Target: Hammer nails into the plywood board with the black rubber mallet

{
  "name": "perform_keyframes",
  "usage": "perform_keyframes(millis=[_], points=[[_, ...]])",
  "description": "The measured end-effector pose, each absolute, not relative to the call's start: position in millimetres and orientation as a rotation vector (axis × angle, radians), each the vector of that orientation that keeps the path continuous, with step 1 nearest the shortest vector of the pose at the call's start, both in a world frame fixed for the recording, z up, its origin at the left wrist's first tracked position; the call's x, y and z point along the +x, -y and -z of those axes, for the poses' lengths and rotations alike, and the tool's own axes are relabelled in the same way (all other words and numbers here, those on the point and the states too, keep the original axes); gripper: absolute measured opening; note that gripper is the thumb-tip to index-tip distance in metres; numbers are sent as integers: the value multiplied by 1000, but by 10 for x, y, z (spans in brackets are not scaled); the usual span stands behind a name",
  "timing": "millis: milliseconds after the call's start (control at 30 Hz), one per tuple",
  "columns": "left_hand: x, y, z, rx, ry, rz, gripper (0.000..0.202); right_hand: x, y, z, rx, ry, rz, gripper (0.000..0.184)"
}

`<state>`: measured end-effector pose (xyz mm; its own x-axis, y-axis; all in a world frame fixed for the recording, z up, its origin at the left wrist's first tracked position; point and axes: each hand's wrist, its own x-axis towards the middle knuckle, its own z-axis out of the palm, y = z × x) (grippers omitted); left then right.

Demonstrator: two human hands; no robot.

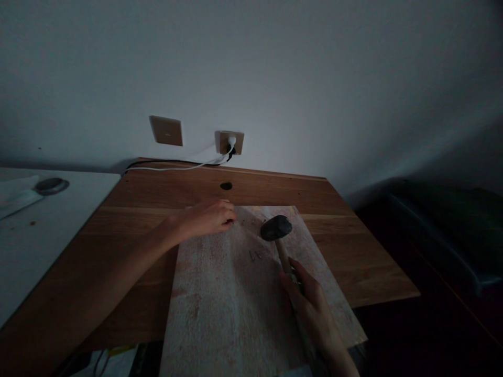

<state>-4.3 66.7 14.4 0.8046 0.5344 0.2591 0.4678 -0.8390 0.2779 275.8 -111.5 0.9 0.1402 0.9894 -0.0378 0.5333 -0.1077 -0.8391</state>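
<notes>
Board (204, 314): nearest the camera, worn and pale, flat on the counter (365, 272), its near end past the counter's front edge.
Right hand (310, 301): above the board's right side, wrapped around the handle of the mallet (276, 228).
Mallet: dark head over the board's far right part; cannot tell if it touches.
Left hand (214, 215): over the board's far left corner, fingers curled narrow; cannot tell whether they hold anything.
Fasteners (252, 255): two, small, lying on the board's far half; nails or screws, too small to tell.
Hole (226, 186): in the counter, just beyond the board's far edge.
</notes>
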Motion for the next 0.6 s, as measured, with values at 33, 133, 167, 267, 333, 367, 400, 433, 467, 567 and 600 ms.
perform_keyframes(millis=[33,133,167,267,333,367,400,433,467,567,600], points=[[-40,-660,-148,2785,-780,-493,14,2754,1115,-13,-1738,1462,-849,61],[-31,-647,-152,2763,-780,-488,12,2748,1118,-17,-1749,1458,-866,61],[-30,-645,-152,2756,-785,-477,12,2749,1120,-16,-1754,1461,-886,61],[-32,-642,-155,2748,-812,-432,14,2757,1123,-5,-1765,1451,-935,62],[-34,-639,-165,2746,-823,-417,15,2769,1123,7,-1764,1453,-925,61],[-34,-637,-173,2744,-820,-411,15,2776,1122,15,-1762,1458,-909,60],[-34,-634,-181,2742,-816,-406,15,2783,1121,22,-1760,1460,-888,59],[-33,-631,-189,2741,-810,-396,15,2789,1120,29,-1755,1463,-874,59],[-33,-627,-197,2739,-805,-382,15,2794,1120,35,-1749,1466,-867,58],[-34,-618,-207,2734,-812,-335,16,2790,1127,38,-1738,1457,-903,57],[-35,-618,-203,2736,-817,-330,16,2783,1131,33,-1741,1446,-926,57]])
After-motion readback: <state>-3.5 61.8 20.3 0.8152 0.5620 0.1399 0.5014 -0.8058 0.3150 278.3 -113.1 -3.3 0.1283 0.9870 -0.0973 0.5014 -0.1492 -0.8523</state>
